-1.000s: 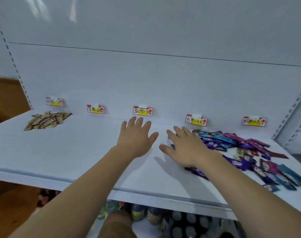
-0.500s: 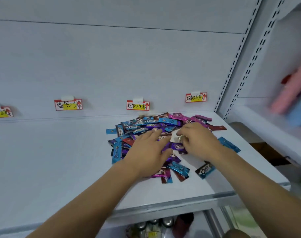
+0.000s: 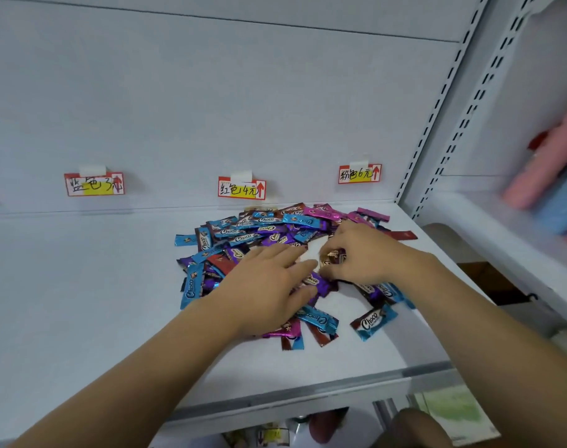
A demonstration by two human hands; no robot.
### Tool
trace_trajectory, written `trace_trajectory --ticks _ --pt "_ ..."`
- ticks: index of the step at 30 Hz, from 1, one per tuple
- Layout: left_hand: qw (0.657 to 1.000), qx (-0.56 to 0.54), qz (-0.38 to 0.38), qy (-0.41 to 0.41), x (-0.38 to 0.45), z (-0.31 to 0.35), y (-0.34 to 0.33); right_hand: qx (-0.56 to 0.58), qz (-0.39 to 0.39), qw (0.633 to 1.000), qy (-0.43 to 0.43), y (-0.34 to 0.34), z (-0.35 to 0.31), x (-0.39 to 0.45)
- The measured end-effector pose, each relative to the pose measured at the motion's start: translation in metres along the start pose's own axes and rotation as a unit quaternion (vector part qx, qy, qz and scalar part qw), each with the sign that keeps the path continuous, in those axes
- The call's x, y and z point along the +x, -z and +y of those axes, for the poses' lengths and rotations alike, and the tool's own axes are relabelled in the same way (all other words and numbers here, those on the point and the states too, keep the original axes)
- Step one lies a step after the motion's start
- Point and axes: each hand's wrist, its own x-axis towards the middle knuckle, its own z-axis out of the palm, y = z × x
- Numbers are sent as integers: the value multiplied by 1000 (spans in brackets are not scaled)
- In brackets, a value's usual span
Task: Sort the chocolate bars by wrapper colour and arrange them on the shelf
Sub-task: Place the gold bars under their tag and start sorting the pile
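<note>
In the head view, both forearms are stretched forward over the white shelf [image 3: 81, 302]. The left hand [image 3: 269, 286] is laid palm down on the pile of bars [image 3: 243, 234], its fingers straight and slightly spread, nothing gripped. The right hand [image 3: 362, 253] is curled at the pile's right side, and a brown bar [image 3: 332, 256] is pinched between thumb and fingertips. The pile is heaped at the shelf's right end, below the red tag [image 3: 241, 188] and pink tag [image 3: 359, 173]; a blue tag [image 3: 94, 184] is fixed further left.
</note>
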Motion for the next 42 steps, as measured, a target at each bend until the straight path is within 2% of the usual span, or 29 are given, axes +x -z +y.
trace_trajectory --ticks 2,5,7,9,12,14,16,18,22,26,28,30,38,42 --pt "1000 9 -17 -22 3 7 -4 18 -10 1000 0 0 2 -1" --pt "1000 2 -2 -18 3 3 -8 111 32 993 8 0 3 2" --pt "999 -41 22 -1 3 1 -3 163 71 984 -4 6 3 0" --pt "988 -134 48 52 6 0 6 226 104 968 -8 18 3 -4" --pt "938 -309 88 130 21 5 21 331 122 935 24 34 -3 -11" --pt "894 -405 111 157 30 9 27 355 148 922 33 40 -9 -12" --pt "862 -449 134 194 36 11 30 313 193 930 4 39 -5 -8" --pt "838 -471 146 234 37 8 30 223 200 952 -61 32 6 0" --pt "800 -515 139 275 35 3 29 108 96 975 -168 5 9 16" --pt "790 -534 130 271 36 6 25 46 38 978 -200 6 -11 32" --pt "780 -546 125 278 38 8 22 52 -7 979 -196 15 -16 34" --pt "773 -553 119 288 39 10 20 94 -18 975 -200 18 -15 34" --pt "698 -636 112 309 54 17 18 266 103 938 -197 46 9 8" --pt "679 -650 111 323 57 22 13 149 66 971 -174 22 4 18"
